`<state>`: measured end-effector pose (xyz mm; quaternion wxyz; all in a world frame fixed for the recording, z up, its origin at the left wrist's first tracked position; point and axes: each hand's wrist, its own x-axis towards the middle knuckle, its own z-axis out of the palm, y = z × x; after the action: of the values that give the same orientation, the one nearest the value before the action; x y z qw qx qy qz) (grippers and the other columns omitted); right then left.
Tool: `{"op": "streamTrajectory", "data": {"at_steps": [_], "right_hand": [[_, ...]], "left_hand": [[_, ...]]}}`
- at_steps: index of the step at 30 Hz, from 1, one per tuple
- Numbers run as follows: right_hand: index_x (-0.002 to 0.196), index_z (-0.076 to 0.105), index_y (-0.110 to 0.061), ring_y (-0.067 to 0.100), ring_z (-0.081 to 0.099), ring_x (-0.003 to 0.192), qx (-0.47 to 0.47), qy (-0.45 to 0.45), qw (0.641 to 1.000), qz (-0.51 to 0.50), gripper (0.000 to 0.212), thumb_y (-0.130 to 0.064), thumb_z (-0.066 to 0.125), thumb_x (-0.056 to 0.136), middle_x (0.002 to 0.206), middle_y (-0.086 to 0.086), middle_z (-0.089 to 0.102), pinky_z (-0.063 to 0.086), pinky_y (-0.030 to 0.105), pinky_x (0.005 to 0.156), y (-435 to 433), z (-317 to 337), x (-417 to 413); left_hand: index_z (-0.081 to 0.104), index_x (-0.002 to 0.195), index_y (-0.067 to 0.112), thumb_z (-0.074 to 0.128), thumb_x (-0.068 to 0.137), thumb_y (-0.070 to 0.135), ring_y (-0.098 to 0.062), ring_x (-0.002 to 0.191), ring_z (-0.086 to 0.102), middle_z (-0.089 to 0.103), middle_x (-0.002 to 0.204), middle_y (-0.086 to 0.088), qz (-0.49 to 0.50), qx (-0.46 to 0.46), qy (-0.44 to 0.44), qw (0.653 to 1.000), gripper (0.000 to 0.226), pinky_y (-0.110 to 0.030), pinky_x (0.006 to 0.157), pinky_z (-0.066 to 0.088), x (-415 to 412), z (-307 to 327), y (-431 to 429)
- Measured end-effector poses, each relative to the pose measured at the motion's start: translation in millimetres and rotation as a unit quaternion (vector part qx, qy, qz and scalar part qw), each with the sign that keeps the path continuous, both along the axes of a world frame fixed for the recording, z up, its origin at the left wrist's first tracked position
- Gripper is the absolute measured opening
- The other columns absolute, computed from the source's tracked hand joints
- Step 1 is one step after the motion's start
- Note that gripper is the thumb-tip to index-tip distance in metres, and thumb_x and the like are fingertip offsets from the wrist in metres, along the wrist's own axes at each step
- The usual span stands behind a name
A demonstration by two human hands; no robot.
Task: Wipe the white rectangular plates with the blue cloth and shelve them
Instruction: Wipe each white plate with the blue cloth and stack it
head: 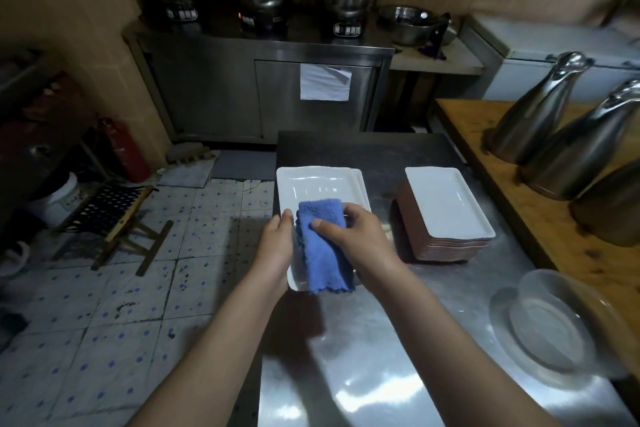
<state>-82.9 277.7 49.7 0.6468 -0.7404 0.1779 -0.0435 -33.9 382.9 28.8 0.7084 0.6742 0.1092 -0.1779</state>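
Observation:
A white rectangular plate (317, 185) lies at the left edge of the steel table (374, 340), with another plate's rim showing under it. My left hand (275, 246) grips the plate's near left edge. My right hand (356, 236) holds a folded blue cloth (323, 253) and presses it onto the plate's near half, thumb on top of the cloth. To the right, a second white rectangular plate (448, 204) tops a stack of brown-edged plates (440, 248).
Steel jugs (540, 111) stand on a wooden counter (526, 204) at right. Clear glass bowls (550, 322) sit near the table's right edge. Beyond is a steel cabinet (263, 94) bearing pots. A folded wooden stool (114, 215) and a red extinguisher (126, 151) are on the tiled floor at left.

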Motion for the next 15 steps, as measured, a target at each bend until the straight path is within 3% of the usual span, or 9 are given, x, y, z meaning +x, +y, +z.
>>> {"op": "streamTrajectory", "data": {"at_steps": [2, 4, 7, 9, 11, 13, 15], "right_hand": [[0.089, 0.058, -0.023, -0.003, 0.06, 0.071, -0.105, -0.037, 0.994, 0.005, 0.018, -0.023, 0.073, 0.08, 0.081, -0.015, 0.062, 0.041, 0.004, 0.056, 11, 1, -10], [0.094, 0.06, -0.02, 0.008, 0.058, 0.081, -0.238, -0.065, 0.969, 0.005, 0.02, -0.023, 0.073, 0.079, 0.087, -0.01, 0.062, 0.038, 0.007, 0.064, 17, 4, -21], [0.135, 0.047, -0.015, 0.025, 0.043, 0.115, -0.488, -0.059, 0.871, 0.012, 0.061, -0.036, 0.07, 0.082, 0.13, 0.007, 0.05, 0.032, 0.027, 0.093, 17, 6, -37], [0.145, 0.032, -0.017, 0.025, 0.029, 0.133, -0.534, -0.048, 0.844, 0.004, 0.07, -0.041, 0.063, 0.087, 0.149, 0.008, 0.031, 0.025, 0.033, 0.107, 14, 12, -47], [0.146, 0.029, -0.015, 0.022, 0.02, 0.142, -0.549, -0.05, 0.832, 0.052, 0.063, -0.04, 0.053, 0.093, 0.155, 0.006, 0.023, 0.013, 0.033, 0.114, 11, 17, -58], [0.147, 0.028, -0.014, 0.019, 0.015, 0.145, -0.557, -0.075, 0.814, 0.147, 0.056, -0.038, 0.041, 0.098, 0.156, 0.005, 0.022, 0.001, 0.03, 0.116, 14, 18, -69], [0.152, 0.013, -0.015, 0.01, -0.008, 0.146, -0.544, -0.092, 0.802, 0.231, 0.057, -0.037, 0.028, 0.102, 0.16, 0.002, 0.007, -0.019, 0.019, 0.11, 19, 16, -83]], "left_hand": [[0.056, 0.086, 0.018, 0.039, 0.1, 0.026, -0.026, 0.071, 0.062, 0.063, 0.081, -0.011, -0.001, -0.028, -0.002, 1.0, 0.023, -0.034, 0.065, 0.05, -16, 7, 5], [0.056, 0.089, 0.018, 0.038, 0.1, 0.021, -0.022, 0.067, 0.061, 0.064, 0.08, -0.008, 0.001, -0.043, -0.016, 0.999, 0.021, -0.029, 0.058, 0.049, -31, 13, 9], [0.055, 0.09, 0.021, 0.036, 0.101, 0.028, -0.016, 0.07, 0.062, 0.064, 0.083, -0.002, 0.009, -0.051, -0.031, 0.998, 0.023, -0.025, 0.056, 0.047, -47, 19, 10], [0.055, 0.093, 0.023, 0.036, 0.101, 0.031, -0.016, 0.075, 0.064, 0.065, 0.086, 0.001, 0.01, -0.055, -0.029, 0.998, 0.022, -0.026, 0.06, 0.049, -55, 23, 10], [0.057, 0.089, 0.021, 0.037, 0.101, 0.028, -0.013, 0.07, 0.065, 0.066, 0.082, 0.003, 0.007, -0.063, -0.032, 0.997, 0.024, -0.024, 0.057, 0.05, -61, 28, 10], [0.058, 0.083, 0.019, 0.039, 0.1, 0.023, -0.007, 0.061, 0.066, 0.067, 0.071, 0.007, 0.011, -0.072, -0.043, 0.996, 0.026, -0.016, 0.05, 0.05, -68, 33, 8], [0.058, 0.078, 0.019, 0.039, 0.1, 0.023, 0.0, 0.061, 0.065, 0.066, 0.066, 0.012, 0.014, -0.067, -0.054, 0.996, 0.029, -0.007, 0.049, 0.046, -77, 39, 5]]}}
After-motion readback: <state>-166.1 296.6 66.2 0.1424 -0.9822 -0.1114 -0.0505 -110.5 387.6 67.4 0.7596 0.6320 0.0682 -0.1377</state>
